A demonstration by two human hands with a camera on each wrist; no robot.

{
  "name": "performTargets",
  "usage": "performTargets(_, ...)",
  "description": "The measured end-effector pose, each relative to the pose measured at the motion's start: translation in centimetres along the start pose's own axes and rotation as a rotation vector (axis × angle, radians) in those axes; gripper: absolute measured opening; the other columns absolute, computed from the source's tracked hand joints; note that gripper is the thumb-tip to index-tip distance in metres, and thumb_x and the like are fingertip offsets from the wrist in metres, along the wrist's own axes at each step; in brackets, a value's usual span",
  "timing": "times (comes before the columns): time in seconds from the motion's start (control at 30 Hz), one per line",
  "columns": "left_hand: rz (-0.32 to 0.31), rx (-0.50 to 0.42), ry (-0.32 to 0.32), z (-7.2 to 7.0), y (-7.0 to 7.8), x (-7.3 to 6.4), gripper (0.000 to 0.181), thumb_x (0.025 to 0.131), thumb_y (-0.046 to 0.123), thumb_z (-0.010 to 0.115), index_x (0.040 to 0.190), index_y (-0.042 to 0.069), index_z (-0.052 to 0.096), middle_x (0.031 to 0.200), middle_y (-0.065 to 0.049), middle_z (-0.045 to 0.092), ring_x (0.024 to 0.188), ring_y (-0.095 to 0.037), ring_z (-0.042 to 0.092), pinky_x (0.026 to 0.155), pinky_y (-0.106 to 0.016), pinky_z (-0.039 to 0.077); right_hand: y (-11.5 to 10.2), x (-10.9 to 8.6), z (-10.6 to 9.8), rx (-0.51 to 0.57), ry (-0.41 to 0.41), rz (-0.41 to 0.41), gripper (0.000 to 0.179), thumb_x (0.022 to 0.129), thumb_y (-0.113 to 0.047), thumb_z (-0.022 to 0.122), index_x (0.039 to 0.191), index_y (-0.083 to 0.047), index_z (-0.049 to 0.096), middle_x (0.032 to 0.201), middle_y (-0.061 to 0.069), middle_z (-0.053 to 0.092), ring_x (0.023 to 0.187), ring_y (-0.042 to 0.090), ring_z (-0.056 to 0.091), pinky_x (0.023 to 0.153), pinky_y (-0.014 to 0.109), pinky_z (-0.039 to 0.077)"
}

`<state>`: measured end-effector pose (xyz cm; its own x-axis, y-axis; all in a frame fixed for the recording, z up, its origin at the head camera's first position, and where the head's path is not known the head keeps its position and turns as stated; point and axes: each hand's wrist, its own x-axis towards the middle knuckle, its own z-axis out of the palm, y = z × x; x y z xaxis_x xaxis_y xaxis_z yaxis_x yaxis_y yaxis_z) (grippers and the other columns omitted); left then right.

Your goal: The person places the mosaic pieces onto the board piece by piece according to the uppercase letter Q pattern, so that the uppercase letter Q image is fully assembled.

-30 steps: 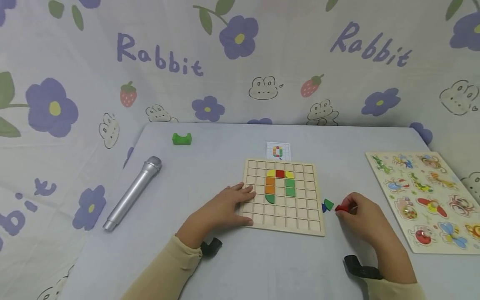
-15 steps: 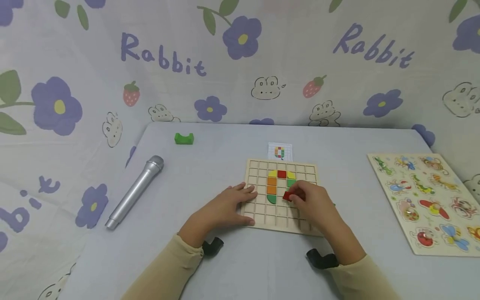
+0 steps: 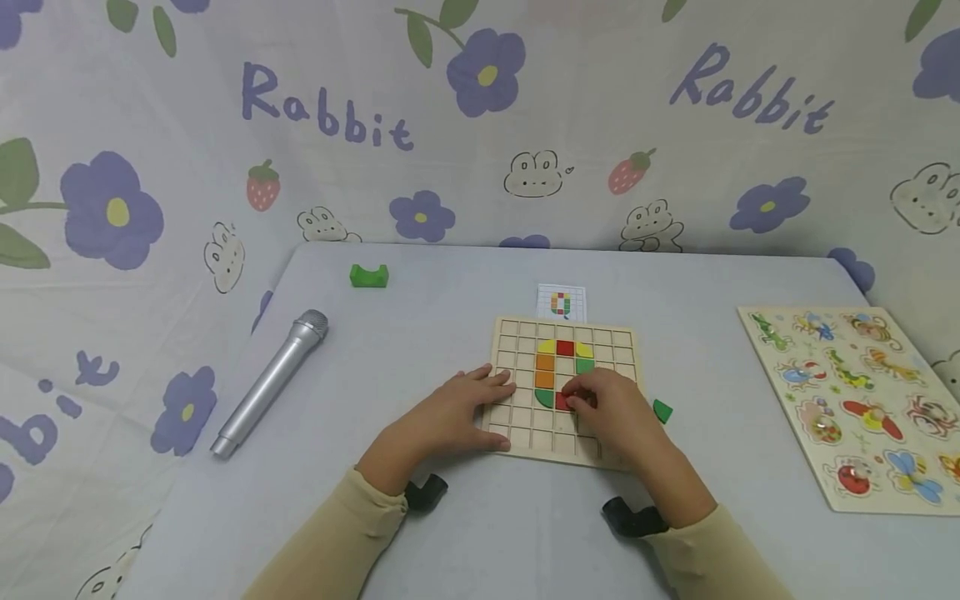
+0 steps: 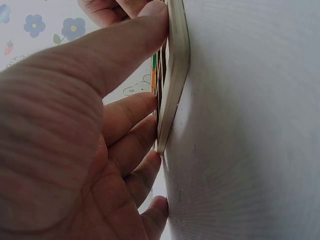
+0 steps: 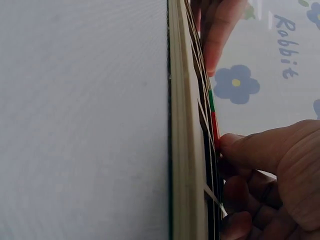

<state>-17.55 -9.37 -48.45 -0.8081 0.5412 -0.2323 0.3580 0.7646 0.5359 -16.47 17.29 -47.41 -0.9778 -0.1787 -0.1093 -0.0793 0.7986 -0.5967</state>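
Note:
A square wooden grid board [image 3: 543,440] lies in the middle of the table in the head view. My left hand [image 3: 446,417] rests on its left edge, fingers spread. With thumb and fingers, my right hand [image 3: 618,417] pinches a red square tile [image 3: 561,402] at a cell beside a green quarter-round tile [image 3: 543,398]. Above them sit orange tiles [image 3: 544,371], yellow rounded tiles [image 3: 547,347], another red tile [image 3: 566,348] and a green tile [image 3: 584,366]. The right fingers hide some cells. In the right wrist view the thumb touches the red tile's end.
A small pattern card [image 3: 561,302] lies behind the board. To its right is a loose green piece [image 3: 662,411], then an animal puzzle board [image 3: 817,371]. A silver microphone [image 3: 270,383] and a green notched block [image 3: 369,277] are at left.
My right hand has carried the red tile left from beside the board, over the grid, and down to the cell by the green quarter-round. My left hand has stayed in place.

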Motion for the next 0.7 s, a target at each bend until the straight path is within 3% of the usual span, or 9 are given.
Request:
performTargets(0.2,-0.005,-0.004,0.002,0.1,0.0,0.1,0.09,0.089,0.044,0.091,0.167,0.027,0.048,0.177,0.011,0.035,0.171,-0.019,0.017,0.14,-0.046,0.015,1.2,-0.5,-1.3,0.031,0.077,0.01,0.022,0.106,-0.014,0.071,0.126,-0.008,0.078,0.11,0.008,0.073,0.094,0.024,0.061,0.077,0.035,0.054)
performTargets(0.4,-0.014,-0.005,0.0,0.3,0.0,0.1,0.09,0.089,0.043,0.091,0.167,0.028,0.048,0.177,0.012,0.035,0.171,-0.018,0.017,0.14,-0.045,0.016,5.6,-1.6,-5.3,0.019,0.203,0.134,0.027,0.108,-0.017,0.066,0.129,-0.002,0.073,0.113,0.017,0.069,0.092,0.028,0.06,0.065,0.031,0.049)
performTargets(0.53,-0.016,-0.003,-0.004,0.3,0.0,0.2,0.09,0.09,0.043,0.091,0.167,0.028,0.047,0.177,0.012,0.035,0.171,-0.018,0.017,0.14,-0.045,0.016,8.7,-2.5,-7.2,-0.011,0.101,0.189,0.029,0.105,-0.022,0.071,0.126,-0.002,0.073,0.11,0.017,0.069,0.093,0.029,0.06,0.065,0.031,0.05)
performTargets(0.63,-0.013,0.0,-0.005,0.3,-0.1,0.2,0.09,0.09,0.043,0.091,0.167,0.027,0.047,0.177,0.012,0.035,0.171,-0.018,0.017,0.14,-0.045,0.016,9.9,-2.9,-7.7,-0.007,-0.029,0.171,0.033,0.101,-0.022,0.078,0.128,-0.002,0.073,0.11,0.015,0.069,0.095,0.028,0.061,0.069,0.033,0.051)
performTargets(0.7,-0.018,0.001,-0.004,0.2,0.0,0.2,0.09,0.09,0.043,0.091,0.167,0.028,0.047,0.177,0.012,0.035,0.171,-0.018,0.017,0.14,-0.045,0.016,10.1,-2.9,-7.5,0.003,-0.074,0.141,0.035,0.098,-0.019,0.081,0.128,-0.002,0.074,0.11,0.014,0.068,0.095,0.027,0.061,0.072,0.034,0.052)
